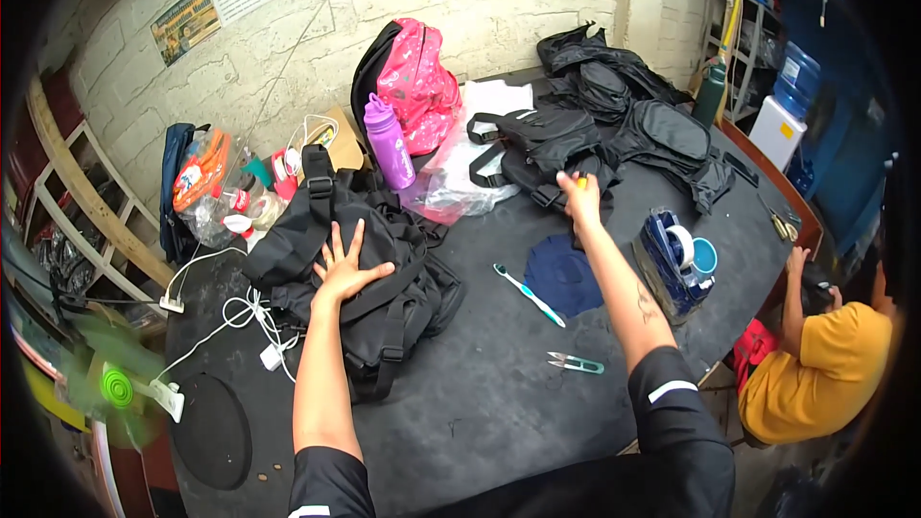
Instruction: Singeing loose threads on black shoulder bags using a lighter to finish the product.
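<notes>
My left hand lies open, fingers spread, on a black backpack with straps and buckles, at the left of the table. My right hand reaches farther back, closed around a small yellow-orange object that mostly hides in the fingers. Just beyond it sits another black bag. Below the right hand is a round dark-blue cloth piece, with a teal-and-white toothbrush beside it. Nearer to me lie green-handled thread snips. Right of my forearm stands a blue tape dispenser with rolls on it.
Along the wall stand a pink backpack, a purple bottle, clear plastic and more black bags. White cables and a green fan are at left. A person in a yellow shirt sits at right; scissors lie near the edge.
</notes>
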Motion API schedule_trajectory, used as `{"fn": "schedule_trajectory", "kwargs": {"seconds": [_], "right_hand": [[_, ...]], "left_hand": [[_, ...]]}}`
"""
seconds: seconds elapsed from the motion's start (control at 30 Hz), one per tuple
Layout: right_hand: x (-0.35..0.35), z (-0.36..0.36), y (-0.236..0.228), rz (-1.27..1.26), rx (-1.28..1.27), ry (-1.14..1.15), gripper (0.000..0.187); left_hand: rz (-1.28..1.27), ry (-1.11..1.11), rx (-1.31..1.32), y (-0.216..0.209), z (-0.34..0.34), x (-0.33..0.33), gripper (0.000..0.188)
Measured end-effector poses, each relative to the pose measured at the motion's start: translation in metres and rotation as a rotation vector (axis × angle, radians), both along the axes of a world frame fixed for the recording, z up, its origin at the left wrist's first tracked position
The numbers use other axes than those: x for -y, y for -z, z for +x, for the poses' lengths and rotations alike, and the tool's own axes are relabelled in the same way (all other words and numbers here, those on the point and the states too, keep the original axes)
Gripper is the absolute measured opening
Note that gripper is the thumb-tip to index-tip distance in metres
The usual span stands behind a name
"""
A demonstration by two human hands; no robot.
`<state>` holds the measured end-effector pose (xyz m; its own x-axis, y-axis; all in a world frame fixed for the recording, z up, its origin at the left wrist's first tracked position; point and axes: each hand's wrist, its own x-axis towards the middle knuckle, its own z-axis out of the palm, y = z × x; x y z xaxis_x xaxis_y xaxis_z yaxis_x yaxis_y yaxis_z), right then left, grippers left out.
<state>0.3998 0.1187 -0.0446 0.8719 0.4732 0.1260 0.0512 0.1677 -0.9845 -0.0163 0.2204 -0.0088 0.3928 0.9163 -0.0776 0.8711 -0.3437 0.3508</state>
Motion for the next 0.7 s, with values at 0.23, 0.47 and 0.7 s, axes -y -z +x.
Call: {"fn": "schedule_trajectory", "kwargs": {"seconds": [0.23,0.47,0.7], "right_hand": [[-0.052,0.048,-0.037,0.112,-0.522,-0.299,0.027],[0.043,-0.107,-0.079,0.682,-0.528,-0.898,0.018],[0.163,-0.157,-0.023,0.152,-0.403,-1.246,0.052]], "left_hand": [[0.042,0.019,0.003,0.004,0.012,-0.001,0.113],[0.38,-0.098,0.254,-0.044,0.01,0.059,0.067],[-0.927,0.028,1.582,-0.049,0.036,0.147,0.065]]}}
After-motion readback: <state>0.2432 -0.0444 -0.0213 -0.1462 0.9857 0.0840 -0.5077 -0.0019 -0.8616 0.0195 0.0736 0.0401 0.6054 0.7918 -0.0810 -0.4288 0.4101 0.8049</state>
